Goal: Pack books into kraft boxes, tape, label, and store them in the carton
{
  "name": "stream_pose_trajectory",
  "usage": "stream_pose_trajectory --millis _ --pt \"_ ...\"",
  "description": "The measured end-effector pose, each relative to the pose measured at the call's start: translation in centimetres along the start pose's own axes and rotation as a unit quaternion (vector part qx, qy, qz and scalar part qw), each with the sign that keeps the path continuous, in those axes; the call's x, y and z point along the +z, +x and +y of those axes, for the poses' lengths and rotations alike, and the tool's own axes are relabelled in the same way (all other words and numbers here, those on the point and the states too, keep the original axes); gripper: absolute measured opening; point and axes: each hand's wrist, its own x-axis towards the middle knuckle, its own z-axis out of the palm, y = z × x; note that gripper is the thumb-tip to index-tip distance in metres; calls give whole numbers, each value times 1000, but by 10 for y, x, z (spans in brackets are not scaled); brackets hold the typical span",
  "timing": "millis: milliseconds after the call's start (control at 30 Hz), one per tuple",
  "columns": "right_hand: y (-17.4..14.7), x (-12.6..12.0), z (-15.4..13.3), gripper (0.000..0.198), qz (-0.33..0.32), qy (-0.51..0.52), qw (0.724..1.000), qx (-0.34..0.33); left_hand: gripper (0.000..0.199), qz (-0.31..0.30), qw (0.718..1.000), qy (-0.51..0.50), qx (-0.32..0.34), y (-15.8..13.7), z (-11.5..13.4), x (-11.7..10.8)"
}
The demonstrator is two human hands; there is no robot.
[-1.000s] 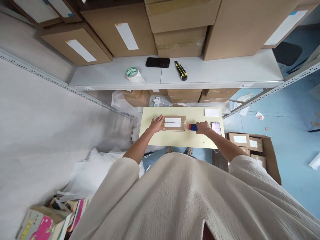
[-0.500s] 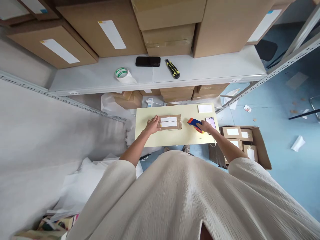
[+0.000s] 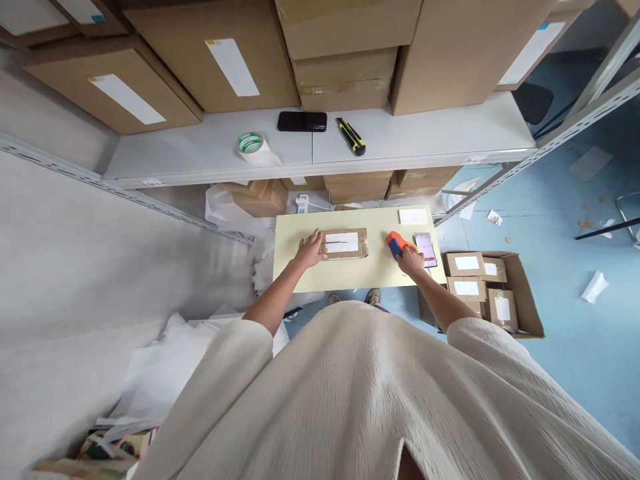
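Note:
On the pale yellow table (image 3: 350, 277) lies a small taped cardboard box (image 3: 363, 244) with a white label on top. My left hand (image 3: 309, 249) holds the box's left end, fingers toward the far side and thumb at the near side. To the right of the box, my right hand (image 3: 411, 260) is closed around an orange and blue tape dispenser (image 3: 397, 244), apart from the box. Its lower part is partly hidden by the hand. A phone with a lit screen (image 3: 425, 250) lies just right of that hand.
A white card (image 3: 413, 216) lies at the table's far right. Above, a grey shelf (image 3: 210, 150) carries large boxes (image 3: 245, 60), a tape roll (image 3: 253, 147), a black phone (image 3: 302, 121) and a utility knife (image 3: 351, 137). An open carton (image 3: 527, 307) of small boxes stands right.
The tape dispenser has turned in my right hand's grip, its orange side now showing, and sits slightly farther right. My left hand stays at the box's left end.

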Motion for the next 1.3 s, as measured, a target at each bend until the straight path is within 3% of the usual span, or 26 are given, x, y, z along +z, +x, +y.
stream_pose_trajectory --millis 133,267,333,433,567,833,1067,1300 --pt "-6 8 -5 45 -10 -7 1000 -4 108 2 1000 -16 -8 -2 3 1" --pt "-13 3 -15 48 54 -1 998 -11 106 50 998 -28 -14 -11 5 6" --pt "-17 -2 -26 46 79 26 995 -54 100 86 995 -38 -24 -17 6 12" --pt "-22 -11 -49 43 67 100 983 -138 89 134 988 -60 -44 -26 7 22" --pt "-33 -16 -80 39 64 172 965 -186 80 183 976 -106 -56 -36 4 40" --pt "-57 -10 -102 51 65 202 956 -203 80 166 954 -242 -63 -47 5 70" --pt "-57 -25 -114 72 98 199 958 -182 88 222 930 -289 -54 -40 6 62" --pt "-44 -27 -129 76 65 311 929 -188 95 192 948 -252 -43 -34 3 57"
